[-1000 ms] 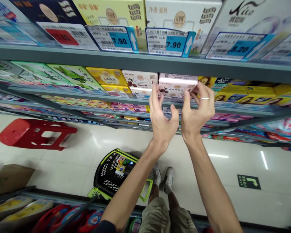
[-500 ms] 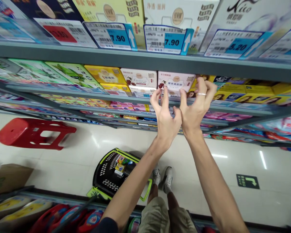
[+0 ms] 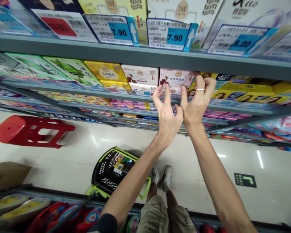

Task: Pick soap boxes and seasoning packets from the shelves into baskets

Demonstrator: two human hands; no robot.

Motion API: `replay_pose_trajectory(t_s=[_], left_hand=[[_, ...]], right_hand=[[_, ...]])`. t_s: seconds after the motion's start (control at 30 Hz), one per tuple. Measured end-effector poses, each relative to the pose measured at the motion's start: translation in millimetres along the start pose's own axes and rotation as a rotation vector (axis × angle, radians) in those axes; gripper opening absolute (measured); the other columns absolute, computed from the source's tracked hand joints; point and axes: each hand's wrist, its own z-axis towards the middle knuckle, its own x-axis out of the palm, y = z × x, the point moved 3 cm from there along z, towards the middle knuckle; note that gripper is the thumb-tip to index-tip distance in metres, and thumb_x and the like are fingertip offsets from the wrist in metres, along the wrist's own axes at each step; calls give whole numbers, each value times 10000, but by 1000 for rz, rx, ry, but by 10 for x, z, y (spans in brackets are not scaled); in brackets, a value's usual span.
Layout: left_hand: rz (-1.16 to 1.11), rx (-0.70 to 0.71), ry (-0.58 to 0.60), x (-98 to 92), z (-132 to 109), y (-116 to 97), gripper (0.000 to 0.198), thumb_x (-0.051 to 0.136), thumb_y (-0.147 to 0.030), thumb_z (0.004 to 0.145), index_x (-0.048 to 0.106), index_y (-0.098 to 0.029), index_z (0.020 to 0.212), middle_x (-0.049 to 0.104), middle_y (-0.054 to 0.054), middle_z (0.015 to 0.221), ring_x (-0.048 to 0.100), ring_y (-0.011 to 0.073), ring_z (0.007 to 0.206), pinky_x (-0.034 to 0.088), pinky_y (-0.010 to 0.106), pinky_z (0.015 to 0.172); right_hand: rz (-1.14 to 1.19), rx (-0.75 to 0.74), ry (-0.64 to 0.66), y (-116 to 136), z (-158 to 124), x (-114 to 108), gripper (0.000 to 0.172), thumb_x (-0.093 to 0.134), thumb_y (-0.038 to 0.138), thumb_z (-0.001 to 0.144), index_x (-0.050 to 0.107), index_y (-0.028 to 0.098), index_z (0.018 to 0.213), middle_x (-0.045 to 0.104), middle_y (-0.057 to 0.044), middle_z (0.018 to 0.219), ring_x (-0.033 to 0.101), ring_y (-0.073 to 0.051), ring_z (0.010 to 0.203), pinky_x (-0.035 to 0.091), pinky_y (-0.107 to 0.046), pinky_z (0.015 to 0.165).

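Observation:
A pale pink soap box [image 3: 177, 78] with cherries printed on it sits on the middle shelf. My left hand [image 3: 168, 113] reaches up to its lower left front. Its fingertips are at the box, the fingers are bent and apart, and the thumb points away toward my right hand. At the box's right end, my right hand [image 3: 196, 100], with a ring on one finger, has a digit at the front and other fingers curled around the side. Those fingertips are partly hidden. A white cherry soap box [image 3: 141, 74] stands just left of the pink one.
Yellow boxes [image 3: 259, 92] lie to the right and green boxes [image 3: 65, 69] to the left. The upper shelf edge [image 3: 111, 55] overhangs them. Below are a black shopping basket [image 3: 104, 181] with several packs inside, a red stool [image 3: 12, 129] and a cardboard box [image 3: 9, 174].
Both hands stay at the pink soap box with almost the same finger positions. The view has shifted slightly, and the upper shelf's price tags appear higher.

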Motion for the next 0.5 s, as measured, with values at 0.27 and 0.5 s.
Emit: replay_pose_trajectory(t_s=[0.27, 0.5], left_hand=[[-57, -26, 76, -50, -74, 0, 738, 564, -221, 1009, 289, -298, 1690, 218, 144, 1759, 312, 315, 1632, 347, 554, 1357], [-109, -98, 165, -221, -528, 61, 668, 519, -153, 1001, 370, -288, 1638, 374, 125, 1706, 402, 289, 1594, 462, 511, 1290]], right_hand=[[86, 9, 10, 15, -156, -115, 481, 497, 516, 1101, 565, 253, 1498, 531, -157, 1358, 574, -317, 1320, 531, -617, 1120], [124, 116, -11, 41, -773, -361, 290, 631, 318, 1057, 708, 204, 1312, 643, -129, 1177, 678, -228, 1043, 606, -407, 898]])
